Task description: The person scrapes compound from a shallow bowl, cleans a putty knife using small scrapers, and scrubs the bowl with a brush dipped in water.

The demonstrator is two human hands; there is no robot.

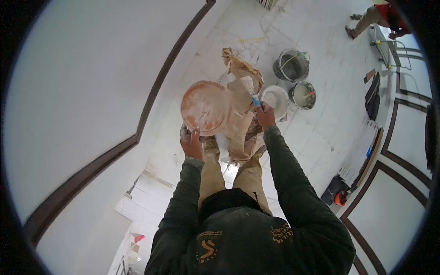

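Note:
My left hand (192, 141) grips the near rim of a round tub (206, 107), with the thumb on the rim and the fingers beneath. Reddish-pink smears coat the inside of the tub. In my right hand (265, 114) is a scraper (255, 100) with a blue part near the fingers; its far end is hard to make out against the paper. Below and between my hands lies a torn brown paper sack (238, 133), crumpled on the floor. A white bucket (274, 101) stands just beyond my right hand, partly covered by it.
A large dark bucket (291, 65) and a smaller one (302, 95) with pale contents stand right of the sack. A white wall with brown trim (172, 59) runs along the left. Far right, a person (376, 18) is beside a metal frame (389, 50).

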